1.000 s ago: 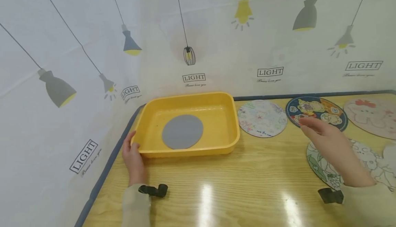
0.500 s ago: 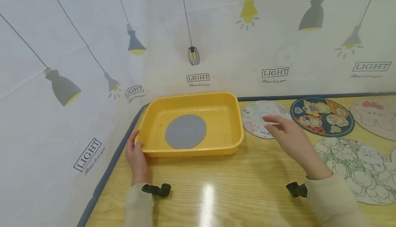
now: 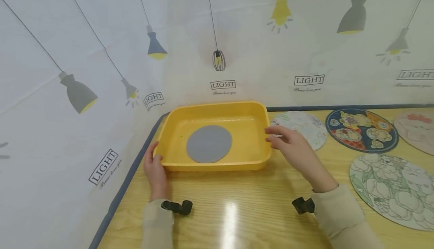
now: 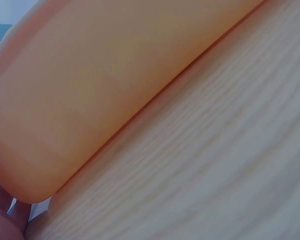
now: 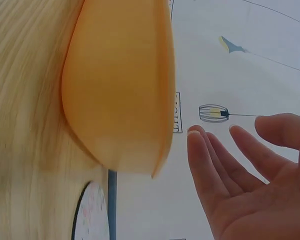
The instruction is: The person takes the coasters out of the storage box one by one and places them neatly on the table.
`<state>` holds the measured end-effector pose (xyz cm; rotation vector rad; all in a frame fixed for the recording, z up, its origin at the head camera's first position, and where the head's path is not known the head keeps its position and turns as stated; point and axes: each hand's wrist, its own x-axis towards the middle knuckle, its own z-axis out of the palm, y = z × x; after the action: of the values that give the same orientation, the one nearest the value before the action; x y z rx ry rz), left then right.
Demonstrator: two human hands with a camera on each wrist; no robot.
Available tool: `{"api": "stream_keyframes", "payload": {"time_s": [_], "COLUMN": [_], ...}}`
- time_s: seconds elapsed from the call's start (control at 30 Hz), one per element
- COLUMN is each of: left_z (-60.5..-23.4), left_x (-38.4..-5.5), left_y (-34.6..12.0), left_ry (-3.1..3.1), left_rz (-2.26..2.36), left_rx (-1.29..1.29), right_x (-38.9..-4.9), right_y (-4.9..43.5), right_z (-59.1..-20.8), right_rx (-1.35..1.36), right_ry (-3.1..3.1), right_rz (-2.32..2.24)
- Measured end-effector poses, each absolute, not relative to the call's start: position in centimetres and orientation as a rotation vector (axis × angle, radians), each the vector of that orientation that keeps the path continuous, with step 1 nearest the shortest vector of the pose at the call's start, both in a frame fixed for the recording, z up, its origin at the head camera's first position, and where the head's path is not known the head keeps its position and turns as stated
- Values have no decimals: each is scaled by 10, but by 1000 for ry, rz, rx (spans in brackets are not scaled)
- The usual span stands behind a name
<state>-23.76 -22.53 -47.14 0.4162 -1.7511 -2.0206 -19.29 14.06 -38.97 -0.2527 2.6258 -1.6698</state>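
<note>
A shallow yellow plastic tray (image 3: 244, 134) stands on the wooden table, with a flat grey disc (image 3: 209, 144) lying in it. My left hand (image 3: 156, 171) holds the tray's left side near the front corner, its thumb at the rim and its fingers along the outer wall. Only a bit of that hand's fingers shows in the left wrist view, at the lower left. At the tray's right side is my right hand (image 3: 298, 151), holding nothing. The right wrist view shows its loosely bent fingers (image 5: 202, 160) apart from the tray wall (image 5: 117, 90).
Round printed mats lie to the right: a pale one (image 3: 317, 130) partly behind my right hand, a dark blue one (image 3: 367, 147), a pink one (image 3: 415, 132) and a floral one (image 3: 393, 192). A white cloth (image 3: 257, 60) printed with lamps hangs behind and left of the table (image 3: 203, 211).
My right hand has moved left, from over the dark blue mat to the tray's right rim. The left hand stays at the tray's left side. The whole view has shifted slightly.
</note>
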Motion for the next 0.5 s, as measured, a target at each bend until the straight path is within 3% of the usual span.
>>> {"api": "stream_keyframes", "payload": {"time_s": [0.5], "left_z": [-472], "left_x": [-239], "left_y": [-226], "left_ry": [-1749], "left_rz": [-2024], "left_rx": [405], "right_x": [-205], "right_y": [99], "right_z": [-401], "right_rx": [-362], "right_ry": [2397], "right_rz": [-1754]}}
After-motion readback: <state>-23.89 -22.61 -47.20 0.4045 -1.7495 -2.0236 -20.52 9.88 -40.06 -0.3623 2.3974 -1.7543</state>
